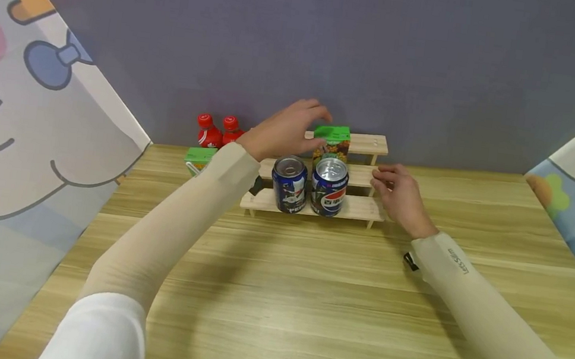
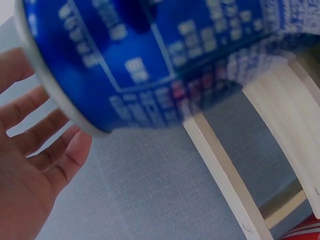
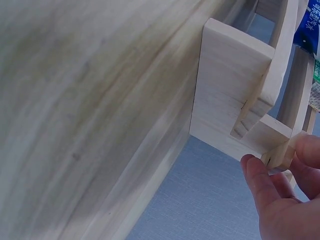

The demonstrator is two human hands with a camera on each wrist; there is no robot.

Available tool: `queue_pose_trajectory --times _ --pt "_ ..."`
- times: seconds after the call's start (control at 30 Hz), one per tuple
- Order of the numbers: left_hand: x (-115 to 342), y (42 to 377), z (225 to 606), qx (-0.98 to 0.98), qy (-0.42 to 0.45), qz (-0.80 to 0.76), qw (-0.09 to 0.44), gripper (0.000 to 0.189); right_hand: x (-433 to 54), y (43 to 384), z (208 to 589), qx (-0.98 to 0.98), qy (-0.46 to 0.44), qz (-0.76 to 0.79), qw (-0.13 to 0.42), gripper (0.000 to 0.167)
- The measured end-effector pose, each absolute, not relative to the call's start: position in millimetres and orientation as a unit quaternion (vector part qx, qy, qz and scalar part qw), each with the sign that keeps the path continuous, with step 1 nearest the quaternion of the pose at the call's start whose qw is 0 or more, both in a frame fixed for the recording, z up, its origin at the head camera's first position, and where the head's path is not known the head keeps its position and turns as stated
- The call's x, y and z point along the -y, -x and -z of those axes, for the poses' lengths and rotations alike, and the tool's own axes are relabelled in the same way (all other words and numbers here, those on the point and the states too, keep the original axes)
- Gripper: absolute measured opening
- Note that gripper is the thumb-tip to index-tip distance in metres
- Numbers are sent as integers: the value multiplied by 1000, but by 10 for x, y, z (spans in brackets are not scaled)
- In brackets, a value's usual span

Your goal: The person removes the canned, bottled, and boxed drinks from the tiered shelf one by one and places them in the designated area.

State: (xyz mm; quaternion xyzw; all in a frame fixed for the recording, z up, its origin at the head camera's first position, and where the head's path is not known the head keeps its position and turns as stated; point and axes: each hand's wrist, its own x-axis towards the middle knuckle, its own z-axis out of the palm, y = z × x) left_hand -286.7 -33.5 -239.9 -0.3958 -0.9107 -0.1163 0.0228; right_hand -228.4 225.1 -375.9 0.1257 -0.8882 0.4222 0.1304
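Observation:
A three-tier wooden shelf (image 1: 356, 207) stands against the back wall. Two blue Pepsi cans, a left can (image 1: 289, 186) and a right can (image 1: 329, 187), sit on its lowest tier. Behind the right can rises a green-topped drink carton (image 1: 332, 134). My left hand (image 1: 290, 129) hovers over the shelf just left of this carton, fingers spread and holding nothing; in the left wrist view a blue can (image 2: 150, 55) partly covers the hand (image 2: 30, 160). With thumb and fingers, my right hand (image 1: 401, 196) pinches the right end of the middle slat (image 3: 280, 156).
Left of the shelf are two red-capped bottles, one at the far left (image 1: 208, 132) and another beside it (image 1: 231, 128), partly behind my left arm. A second green carton (image 1: 199, 156) stands before them. The wooden table (image 1: 273, 297) meets a grey back wall (image 1: 440, 72).

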Motion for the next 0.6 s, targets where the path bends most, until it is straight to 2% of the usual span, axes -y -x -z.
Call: queue_pose_trajectory --times 0.6 --pt "234 2888 2417 910 399 112 5 33 -2231 2290 3745 889 -119 -425 122 27"
